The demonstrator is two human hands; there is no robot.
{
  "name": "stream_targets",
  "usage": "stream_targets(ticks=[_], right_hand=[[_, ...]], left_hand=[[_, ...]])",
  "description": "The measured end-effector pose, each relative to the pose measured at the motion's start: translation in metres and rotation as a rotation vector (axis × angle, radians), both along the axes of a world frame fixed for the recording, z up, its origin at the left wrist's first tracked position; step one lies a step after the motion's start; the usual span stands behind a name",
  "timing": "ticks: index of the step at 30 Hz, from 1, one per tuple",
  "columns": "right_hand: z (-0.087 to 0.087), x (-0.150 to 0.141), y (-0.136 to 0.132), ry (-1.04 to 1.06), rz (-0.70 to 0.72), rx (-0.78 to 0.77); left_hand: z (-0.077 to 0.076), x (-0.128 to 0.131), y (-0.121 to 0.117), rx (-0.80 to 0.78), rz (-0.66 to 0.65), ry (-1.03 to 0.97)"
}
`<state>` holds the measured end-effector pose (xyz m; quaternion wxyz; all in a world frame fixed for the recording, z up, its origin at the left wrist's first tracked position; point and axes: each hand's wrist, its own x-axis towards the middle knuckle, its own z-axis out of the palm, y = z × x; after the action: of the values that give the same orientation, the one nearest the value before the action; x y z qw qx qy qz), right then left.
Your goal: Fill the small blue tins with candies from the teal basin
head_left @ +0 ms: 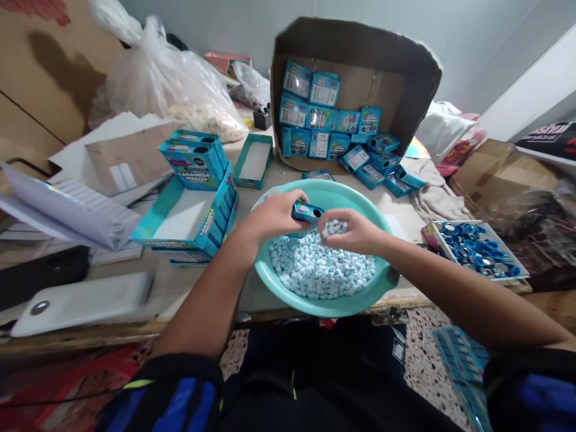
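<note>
Over the turquoise basin [288, 294], my left hand [281, 213] is closed around a small blue candy box [307, 211], which lies tilted with a dark round hole at its end facing right. Close beside that hole, my right hand [355, 231] is cupped round a handful of pale candies [334, 228]. A heap of light blue and white candies [321, 270] covers the basin's bottom below both hands. Part of the box is hidden by my left fingers.
A large carton [396, 66] on its side holds several blue boxes. Open display trays [180, 216] stand at left, a white tray of blue caps [479, 249] at right. A white power bank-like device [90, 303] lies near the table's front edge. Plastic bags [180, 78] sit behind.
</note>
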<state>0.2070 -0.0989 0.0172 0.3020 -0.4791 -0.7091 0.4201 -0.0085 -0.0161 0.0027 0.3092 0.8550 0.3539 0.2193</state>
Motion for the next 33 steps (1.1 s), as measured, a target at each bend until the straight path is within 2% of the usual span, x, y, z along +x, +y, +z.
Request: stream_targets(ticks=[4, 6, 8, 12, 17, 20, 25, 33], right_hand=[[0.0, -0.016, 0.014, 0.477, -0.376, 0.146], [-0.001, -0.026, 0.024, 0.633, -0.495, 0.173], [-0.002, -0.034, 0.033, 0.721, -0.55, 0.137], [-0.004, -0.041, 0.041, 0.792, -0.538, 0.049], [-0.001, -0.042, 0.041, 0.945, -0.555, -0.003], [0.003, -0.04, 0.04, 0.993, -0.492, -0.025], [0.007, -0.034, 0.033, 0.889, -0.407, 0.076], [0.008, -0.035, 0.025, 0.874, -0.43, 0.172]], left_hand=[[0.004, 0.001, -0.008, -0.063, -0.076, 0.039], [0.007, 0.001, -0.012, -0.101, -0.102, 0.051], [0.009, 0.002, -0.015, -0.131, -0.123, 0.017], [0.009, 0.002, -0.016, -0.115, -0.116, -0.075], [0.01, 0.002, -0.018, -0.068, -0.056, -0.06], [0.012, 0.002, -0.017, -0.077, -0.068, -0.076], [0.013, 0.001, -0.015, -0.058, -0.047, -0.103], [0.015, 0.001, -0.021, 0.003, -0.051, -0.128]])
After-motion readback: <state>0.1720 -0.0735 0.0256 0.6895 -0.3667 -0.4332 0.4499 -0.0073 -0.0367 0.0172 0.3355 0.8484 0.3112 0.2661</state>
